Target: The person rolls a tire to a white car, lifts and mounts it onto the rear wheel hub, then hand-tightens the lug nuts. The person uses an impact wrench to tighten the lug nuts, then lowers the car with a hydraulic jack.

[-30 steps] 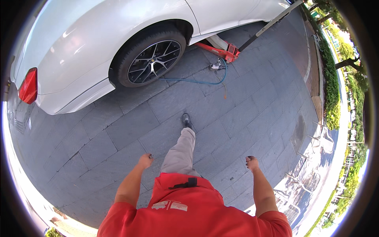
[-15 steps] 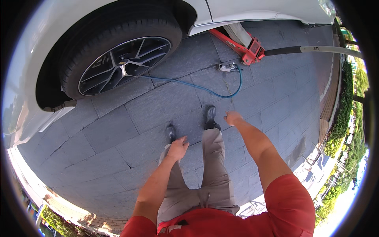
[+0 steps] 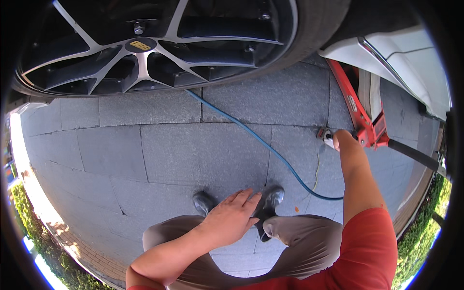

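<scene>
My right hand [image 3: 342,139] is reached out to the right, its fingers closed round a silver air impact wrench [image 3: 327,137] lying on the paving. The hand covers much of the tool. A blue air hose [image 3: 261,139] curves from under the wheel toward my right forearm, which hides its end. My left hand [image 3: 233,216] hangs over my shoes with nothing in it, fingers stretched out. Ahead of me stands a car wheel [image 3: 143,65] with thin silver spokes; a lug nut [image 3: 139,27] shows above its hub cap.
A red floor jack [image 3: 355,104] sits under the white car body [image 3: 403,58], just beyond my right hand. Its long handle [image 3: 416,157] runs off to the right. Grey paving slabs [image 3: 203,150] cover the ground. A thin yellow cord [image 3: 317,171] lies near the hose.
I have crouched lower and closer to the wheel, with my knees spread. My right hand has gone out to the impact wrench and taken hold of it. My left hand stays empty.
</scene>
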A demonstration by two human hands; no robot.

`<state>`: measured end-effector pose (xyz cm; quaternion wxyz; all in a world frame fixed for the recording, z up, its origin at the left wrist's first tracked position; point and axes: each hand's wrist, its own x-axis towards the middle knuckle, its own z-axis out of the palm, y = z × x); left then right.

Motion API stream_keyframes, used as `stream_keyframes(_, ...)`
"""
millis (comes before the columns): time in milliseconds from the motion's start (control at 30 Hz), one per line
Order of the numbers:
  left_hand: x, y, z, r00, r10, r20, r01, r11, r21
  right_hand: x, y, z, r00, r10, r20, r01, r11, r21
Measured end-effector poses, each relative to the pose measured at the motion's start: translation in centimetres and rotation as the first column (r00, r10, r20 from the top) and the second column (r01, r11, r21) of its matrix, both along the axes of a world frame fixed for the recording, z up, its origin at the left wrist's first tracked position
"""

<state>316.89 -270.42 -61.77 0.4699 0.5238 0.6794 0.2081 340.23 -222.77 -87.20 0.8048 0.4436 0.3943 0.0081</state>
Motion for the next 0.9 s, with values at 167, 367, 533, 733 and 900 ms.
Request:
stream_keyframes(167,-5.3,1.4,-2.2,0.952,0.114,-0.284,-0.059,0.979,0.197,1.9,3.0,-3.5,0.992,-0.118,-0.05,0.116,0.992,-0.048)
stream_keyframes(367,-2.8,7.8,-6.9,0.967,-0.005,-0.256,0.089,0.943,0.32,2.5,-7.0,3.3,0.916,0.127,-0.38,-0.151,0.988,-0.032)
stream_keyframes(533,4.3,10.1,-8.6,0.978,-0.118,-0.17,0.19,0.839,0.51,-2.0,-17.0,17.7,0.663,0.324,-0.675,-0.335,0.934,0.119)
stream_keyframes(733,1.7,8.8,-6.7,0.954,0.018,-0.3,0.216,0.654,0.725,-9.5,-25.8,24.9,0.213,0.153,-0.965,-0.284,0.955,0.088)
stream_keyframes(900,-3.6,5.0,-5.3,0.937,0.138,-0.32,0.198,0.545,0.815,-13.9,-28.5,24.3,-0.003,0.107,-0.994,-0.267,0.958,0.104)
